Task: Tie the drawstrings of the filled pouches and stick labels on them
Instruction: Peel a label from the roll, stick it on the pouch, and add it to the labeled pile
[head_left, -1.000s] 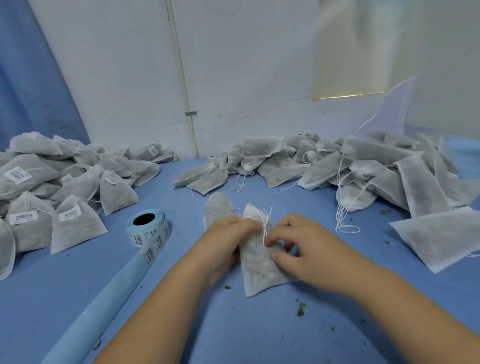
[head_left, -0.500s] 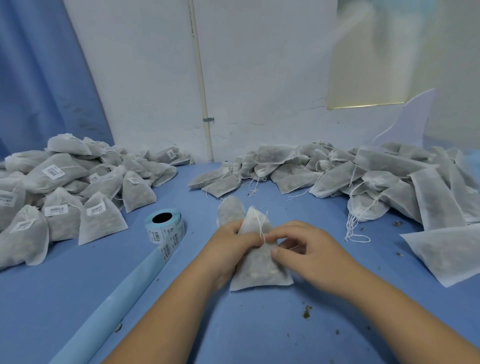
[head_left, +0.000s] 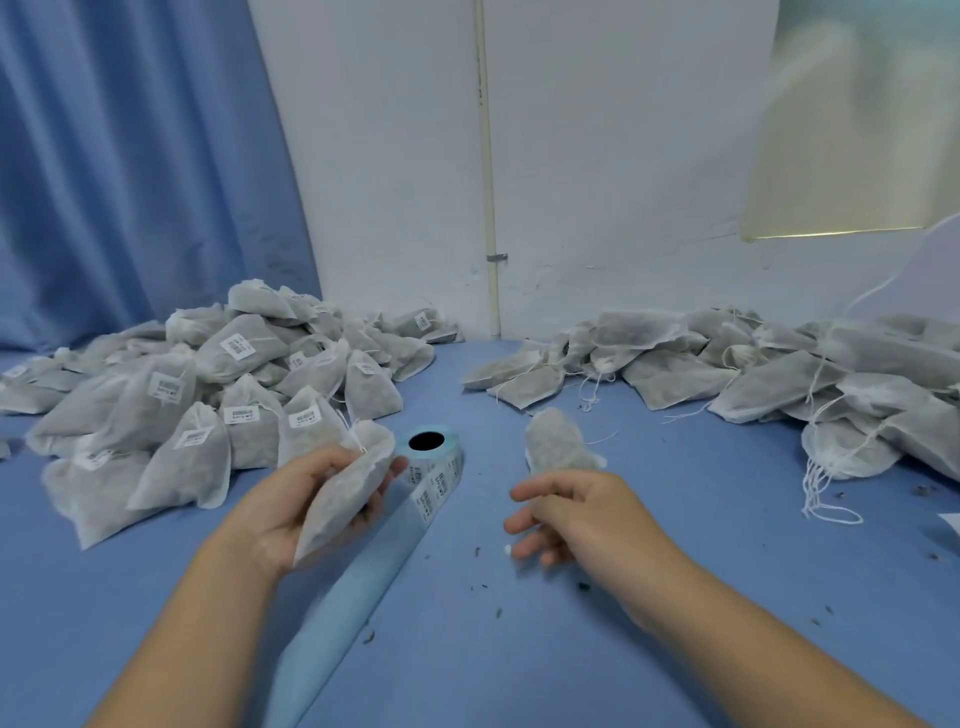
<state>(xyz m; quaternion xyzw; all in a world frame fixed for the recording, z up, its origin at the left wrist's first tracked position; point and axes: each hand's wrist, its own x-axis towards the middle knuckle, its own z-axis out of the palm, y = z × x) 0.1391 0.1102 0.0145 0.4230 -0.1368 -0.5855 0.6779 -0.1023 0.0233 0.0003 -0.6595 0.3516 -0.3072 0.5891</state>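
Tied pouch (head_left: 343, 499) held in left hand (head_left: 291, 506) beside label roll (head_left: 431, 454); right hand (head_left: 576, 514) loosely curled, nothing held, above desk (head_left: 519, 649).

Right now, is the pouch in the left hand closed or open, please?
Closed: the pouch in the left hand has its neck gathered tight, strings trailing; whether it is knotted, I cannot tell.

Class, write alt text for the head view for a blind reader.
The left hand holds a filled pouch above a blue table; the right hand hovers open. A label roll lies between a labelled pile and an unlabelled pile.
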